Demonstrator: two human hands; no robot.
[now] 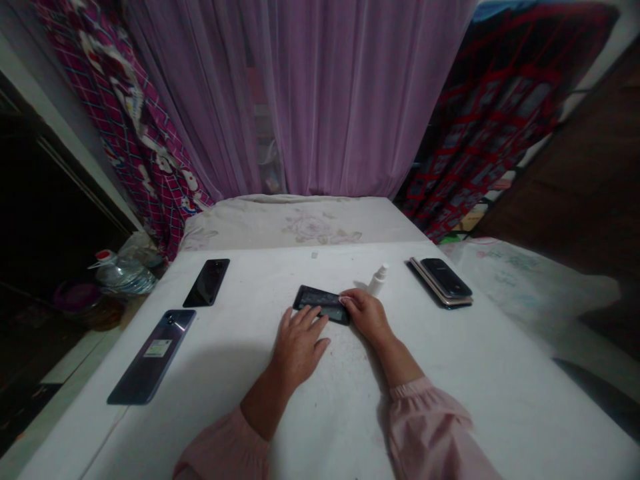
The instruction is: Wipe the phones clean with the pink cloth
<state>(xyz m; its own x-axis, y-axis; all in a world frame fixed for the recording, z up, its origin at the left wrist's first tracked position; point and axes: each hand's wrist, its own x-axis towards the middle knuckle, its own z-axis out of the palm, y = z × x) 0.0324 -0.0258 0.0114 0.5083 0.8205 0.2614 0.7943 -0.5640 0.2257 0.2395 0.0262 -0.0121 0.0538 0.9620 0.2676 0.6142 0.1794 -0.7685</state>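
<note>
On the white table (450,400) the left hand (299,345) lies open and flat, fingertips touching the near edge of a dark smartphone (320,303) at mid-table, while the right hand (366,315) curls over its right end, grip unclear, a small spray bottle (379,279) just beyond.

Black phone (207,283), purple phone (150,355) flat on white tabletop (500,400), left side. Phone stack (441,281) right. Spray bottle (379,279) upright, centre. Purple curtain (310,100) behind.
</note>
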